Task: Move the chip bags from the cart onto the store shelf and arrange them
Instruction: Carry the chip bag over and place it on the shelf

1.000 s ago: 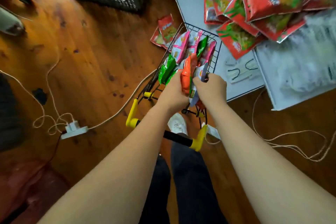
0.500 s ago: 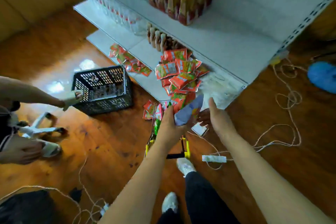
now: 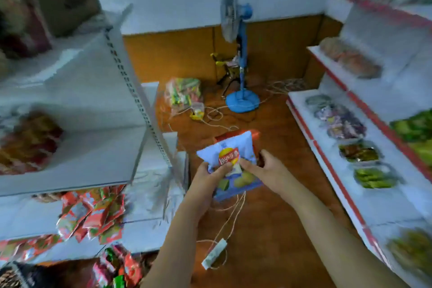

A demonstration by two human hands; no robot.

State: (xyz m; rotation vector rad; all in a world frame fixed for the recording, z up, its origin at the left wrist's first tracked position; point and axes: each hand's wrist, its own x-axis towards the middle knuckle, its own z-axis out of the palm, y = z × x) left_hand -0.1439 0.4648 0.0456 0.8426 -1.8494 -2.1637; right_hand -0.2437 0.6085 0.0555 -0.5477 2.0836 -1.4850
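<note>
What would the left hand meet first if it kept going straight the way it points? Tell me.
The left hand points up and away, gripping the blue chip bag. Past the bag, the line probably runs over bare wooden floor toward the blue fan's base; depth is unclear.

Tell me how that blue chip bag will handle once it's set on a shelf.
The blue chip bag looks puffed and creased, so it is probably light and soft rather than stiff. Both the left hand and the right hand pinch it, which hints the glossy film may be slippery. With no flat base visible, it would likely slump or tip if stood upright.
</note>
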